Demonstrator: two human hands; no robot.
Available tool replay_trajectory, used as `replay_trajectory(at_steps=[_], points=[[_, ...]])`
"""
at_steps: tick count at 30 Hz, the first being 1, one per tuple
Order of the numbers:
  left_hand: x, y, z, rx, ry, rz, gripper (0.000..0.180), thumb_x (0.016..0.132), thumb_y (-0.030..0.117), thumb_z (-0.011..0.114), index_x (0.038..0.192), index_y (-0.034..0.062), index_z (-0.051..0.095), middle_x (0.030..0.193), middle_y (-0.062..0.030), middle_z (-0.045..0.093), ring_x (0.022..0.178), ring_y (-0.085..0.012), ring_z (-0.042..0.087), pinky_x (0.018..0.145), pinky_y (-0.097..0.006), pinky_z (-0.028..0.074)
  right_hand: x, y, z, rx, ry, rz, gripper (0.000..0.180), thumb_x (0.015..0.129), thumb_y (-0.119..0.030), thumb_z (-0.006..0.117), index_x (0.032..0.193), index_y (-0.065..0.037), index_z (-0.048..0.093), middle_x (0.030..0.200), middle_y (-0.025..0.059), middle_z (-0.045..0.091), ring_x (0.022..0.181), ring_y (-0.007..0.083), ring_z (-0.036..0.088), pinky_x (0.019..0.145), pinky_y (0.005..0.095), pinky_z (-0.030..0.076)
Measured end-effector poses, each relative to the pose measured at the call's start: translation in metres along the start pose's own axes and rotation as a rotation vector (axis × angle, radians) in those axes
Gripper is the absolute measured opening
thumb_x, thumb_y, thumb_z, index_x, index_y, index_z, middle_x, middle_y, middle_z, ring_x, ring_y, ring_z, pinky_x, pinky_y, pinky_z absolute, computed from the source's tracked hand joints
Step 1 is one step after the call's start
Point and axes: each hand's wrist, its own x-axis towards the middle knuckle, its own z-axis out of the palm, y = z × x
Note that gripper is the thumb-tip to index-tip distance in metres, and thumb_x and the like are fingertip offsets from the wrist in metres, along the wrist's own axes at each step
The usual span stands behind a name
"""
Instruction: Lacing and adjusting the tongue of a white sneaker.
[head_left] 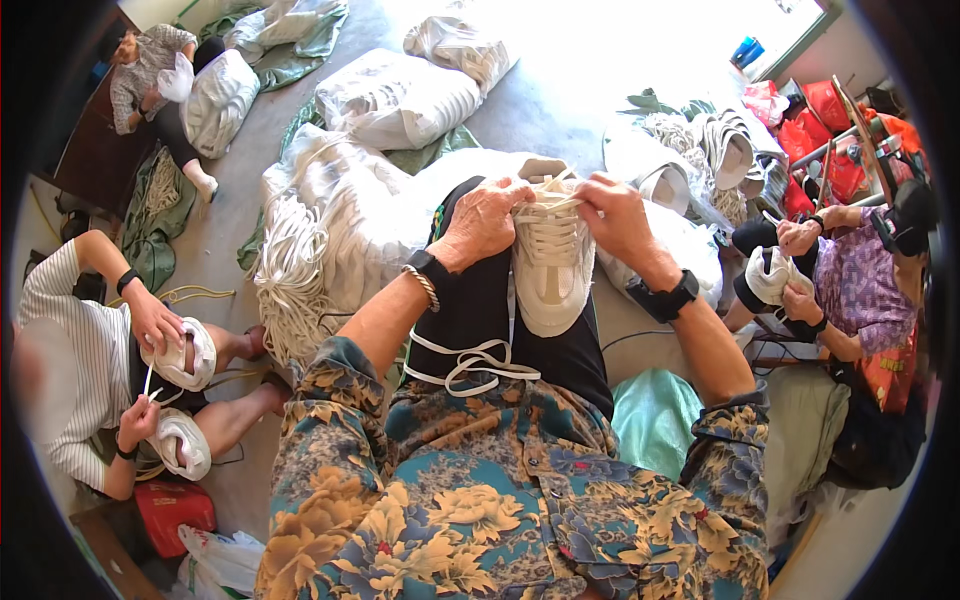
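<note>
A cream-white sneaker (552,285) rests on my lap between my thighs, toe pointing toward me. Its shoelace (551,226) runs criss-cross up through the eyelets. My left hand (484,218) pinches the lace at the left side of the shoe's opening. On the opposite side, my right hand (622,222) also has its fingertips closed on lace near the top eyelets. A loose white lace (472,364) lies looped across my lap, below the toe. Exactly how the lace passes between my fingertips is too small to tell.
A thick bundle of white laces (290,270) hangs left of my knees beside plastic bags of shoes (395,100). More shoes (725,150) are piled ahead right. Co-workers sit close on both sides, handling shoes. A green bag (655,420) is by my right hip.
</note>
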Motion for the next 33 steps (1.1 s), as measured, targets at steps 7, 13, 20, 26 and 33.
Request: replay_trajectory(at_steps=[7, 13, 20, 26, 33], points=[[-0.007, -0.006, 0.000, -0.063, -0.009, 0.000, 0.037, 0.069, -0.009, 0.041, 0.096, 0.0067, 0.060, 0.084, -0.0148, 0.059, 0.081, -0.0316, 0.055, 0.073, -0.039, 0.044, -0.028, 0.020, 0.003, 0.539, 0.055, 0.644, 0.012, 0.080, -0.008, 0.061, 0.087, 0.001, 0.065, 0.076, 0.0033, 0.061, 0.059, 0.0078, 0.051, 0.054, 0.0223, 0.041], [-0.004, -0.002, -0.004, -0.143, 0.114, -0.160, 0.040, 0.068, -0.008, 0.043, 0.101, 0.0054, 0.061, 0.086, -0.0136, 0.057, 0.081, -0.0288, 0.054, 0.076, -0.037, 0.045, -0.030, 0.034, -0.007, 1.201, 0.098, 0.615, 0.037, 0.078, -0.005, 0.053, 0.114, -0.001, 0.056, 0.100, 0.0069, 0.059, 0.092, 0.0119, 0.053, 0.084, 0.0248, 0.043], [-0.005, 0.006, 0.013, 0.098, 0.055, 0.024, 0.045, 0.064, -0.006, 0.044, 0.106, 0.0036, 0.058, 0.111, -0.0196, 0.052, 0.106, -0.0356, 0.048, 0.088, -0.043, 0.040, 0.025, 0.050, 0.031, 0.815, -0.041, 0.683, 0.043, 0.084, -0.026, 0.059, 0.118, -0.002, 0.053, 0.111, 0.0096, 0.058, 0.103, 0.0169, 0.053, 0.089, 0.0273, 0.042], [-0.017, 0.015, 0.005, -0.274, 0.107, -0.246, 0.045, 0.067, -0.009, 0.043, 0.109, 0.0002, 0.054, 0.099, -0.0150, 0.059, 0.093, -0.0270, 0.059, 0.080, -0.032, 0.047, 0.018, 0.091, 0.040, 1.097, -0.145, 0.784, 0.038, 0.078, -0.016, 0.060, 0.112, -0.001, 0.054, 0.097, 0.0076, 0.061, 0.087, 0.0131, 0.057, 0.076, 0.0264, 0.048], [-0.024, 0.002, 0.030, -0.820, -0.209, -0.796, 0.044, 0.090, 0.029, 0.050, 0.125, 0.0040, 0.042, 0.109, -0.0105, 0.053, 0.094, -0.0189, 0.051, 0.083, -0.033, 0.044, -0.061, 0.118, 0.031, 0.438, -0.046, 0.516, 0.028, 0.078, -0.011, 0.058, 0.106, -0.006, 0.060, 0.108, 0.0081, 0.062, 0.101, 0.0186, 0.057, 0.086, 0.0346, 0.046]])
